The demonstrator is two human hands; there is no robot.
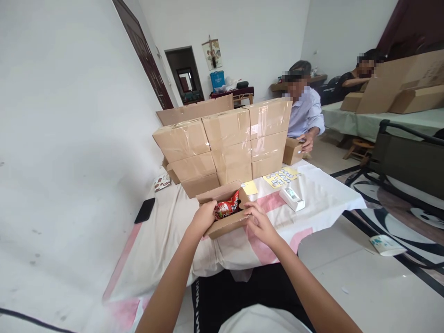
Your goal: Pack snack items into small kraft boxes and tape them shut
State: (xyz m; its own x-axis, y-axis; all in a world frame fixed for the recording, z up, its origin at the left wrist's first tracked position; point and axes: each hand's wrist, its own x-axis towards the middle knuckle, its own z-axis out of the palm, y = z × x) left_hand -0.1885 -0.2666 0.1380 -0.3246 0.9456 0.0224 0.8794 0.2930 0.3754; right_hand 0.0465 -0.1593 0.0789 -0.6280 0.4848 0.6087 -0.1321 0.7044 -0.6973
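Observation:
An open cardboard box (227, 228) stands on the cloth-covered table right in front of me. Inside lies a shiny red snack packet (227, 206) with white and dark print. My left hand (204, 217) is closed over the box's left wall, its fingertips at the packet's left end; whether they also grip the packet cannot be made out. On the opposite side, my right hand (259, 223) holds the right wall with bent fingers.
Stacked taped cartons (227, 148) rise behind the box. A phone (144, 210) lies left; a yellow sticker sheet (280, 177) and white device (292, 199) lie right. Across the table, a person (305, 108) touches a small carton (292, 151). Another person sits farther back.

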